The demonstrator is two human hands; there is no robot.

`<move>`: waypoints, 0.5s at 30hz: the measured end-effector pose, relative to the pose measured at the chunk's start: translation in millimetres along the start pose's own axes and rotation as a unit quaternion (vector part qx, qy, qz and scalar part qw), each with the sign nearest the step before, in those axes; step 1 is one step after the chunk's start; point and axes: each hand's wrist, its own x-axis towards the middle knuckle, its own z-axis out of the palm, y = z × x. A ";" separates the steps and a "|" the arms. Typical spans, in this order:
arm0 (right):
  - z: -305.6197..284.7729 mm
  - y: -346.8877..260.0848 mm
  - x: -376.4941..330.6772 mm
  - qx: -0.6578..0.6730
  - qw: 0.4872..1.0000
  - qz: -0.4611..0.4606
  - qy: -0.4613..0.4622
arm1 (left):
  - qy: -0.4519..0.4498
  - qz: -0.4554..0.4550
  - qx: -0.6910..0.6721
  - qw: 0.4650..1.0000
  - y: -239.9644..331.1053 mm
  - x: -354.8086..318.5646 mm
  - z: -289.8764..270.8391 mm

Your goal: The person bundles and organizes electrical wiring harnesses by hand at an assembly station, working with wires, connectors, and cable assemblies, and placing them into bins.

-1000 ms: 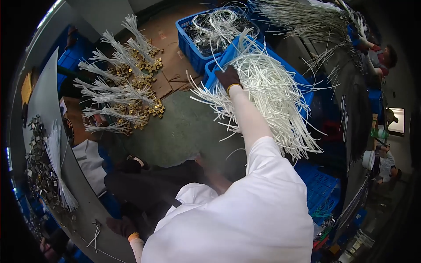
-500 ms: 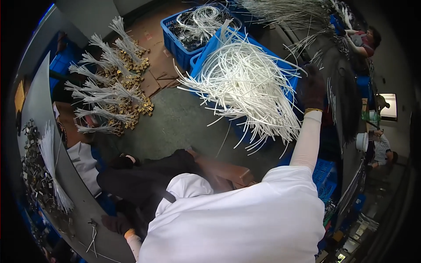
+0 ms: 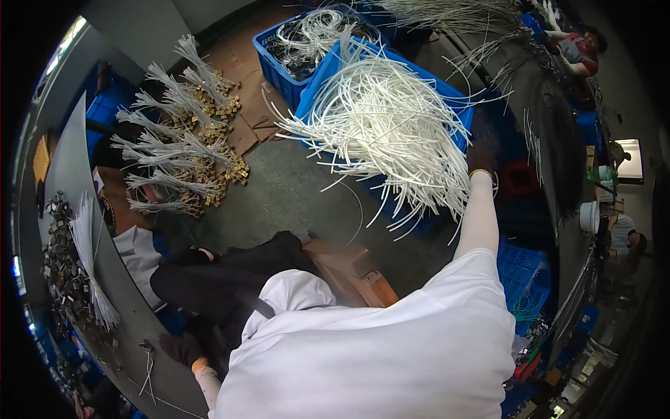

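Note:
My right arm stretches forward in a white sleeve. My right hand [image 3: 484,145], in a dark brown glove, is at the right side of a blue crate [image 3: 452,92] heaped with loose white cables [image 3: 391,119]. Its fingers are dark and smeared, so a grip cannot be made out. At the lower left, my left hand [image 3: 181,348], also gloved, is by the edge of a grey table [image 3: 132,290]; its fingers are hard to tell apart. Close to it lies a small connector with thin white wires [image 3: 148,370].
Bundles of white cables with brass-coloured ends [image 3: 185,140] lie on brown cardboard at the far left. A second blue crate [image 3: 276,66] holds coiled cables. A white wire bundle [image 3: 91,258] and many dark connectors [image 3: 59,244] lie on the grey table. Another person [image 3: 579,52] works far right.
My right hand has shifted slightly left and nearer to me along the crate's side. My left hand stays by the table edge. The view has turned a little.

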 end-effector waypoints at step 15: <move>31.0 -2.3 1.0 -0.061 0.997 -0.028 -0.025 | -0.092 -0.055 0.027 0.994 12.2 7.6 -15.4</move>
